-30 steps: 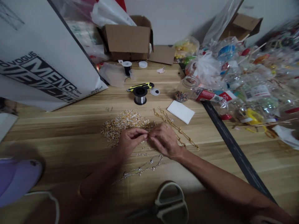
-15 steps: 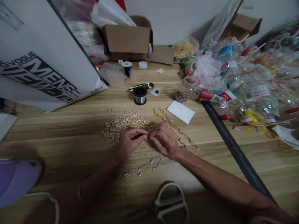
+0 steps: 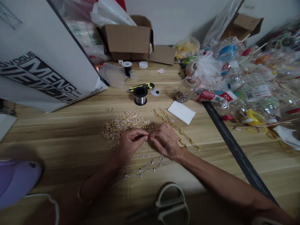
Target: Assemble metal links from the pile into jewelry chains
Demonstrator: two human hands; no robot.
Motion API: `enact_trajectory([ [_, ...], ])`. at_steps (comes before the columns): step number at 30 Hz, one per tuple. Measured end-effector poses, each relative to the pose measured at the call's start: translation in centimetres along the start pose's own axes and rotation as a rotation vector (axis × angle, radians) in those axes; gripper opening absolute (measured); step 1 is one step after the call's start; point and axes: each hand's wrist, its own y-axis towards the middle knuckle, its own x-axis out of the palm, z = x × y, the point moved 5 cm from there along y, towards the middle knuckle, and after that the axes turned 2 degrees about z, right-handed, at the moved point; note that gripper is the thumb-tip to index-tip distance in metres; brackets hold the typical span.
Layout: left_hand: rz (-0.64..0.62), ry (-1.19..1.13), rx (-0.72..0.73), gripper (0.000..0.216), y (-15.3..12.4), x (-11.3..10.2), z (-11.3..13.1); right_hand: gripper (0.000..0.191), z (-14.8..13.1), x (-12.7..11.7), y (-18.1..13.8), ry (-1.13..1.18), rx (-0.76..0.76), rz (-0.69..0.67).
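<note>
My left hand is closed in a pinch at the right edge of a pile of small gold and silver jewellery findings. Fingertip to fingertip with it, my right hand is also pinched shut. Whatever sits between the fingers is too small to make out. Gold chains lie on the table just beyond and to the right of my right hand. A silver chain is stretched out nearer to me, below both hands, with a short silver piece of chain above it.
Scissors lie close to me. Behind the pile are a wire spool, a yellow utility knife and a bead jar. A folded white paper lies right. A large white box stands left; plastic bottles crowd the right.
</note>
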Motion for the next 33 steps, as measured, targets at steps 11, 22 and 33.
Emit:
enact_trajectory([
  [11,-0.001,0.022,0.058,0.006,-0.12,-0.02,-0.06,0.005,0.04,0.11,-0.03,-0.008,-0.001,-0.005],
  [22,-0.004,0.042,0.080,0.006,-0.19,0.03,-0.01,0.005,-0.06,0.06,0.08,-0.019,0.005,-0.010],
  [33,-0.011,0.017,0.072,0.006,-0.11,-0.22,-0.06,0.004,-0.16,0.02,0.06,-0.026,-0.012,-0.004],
])
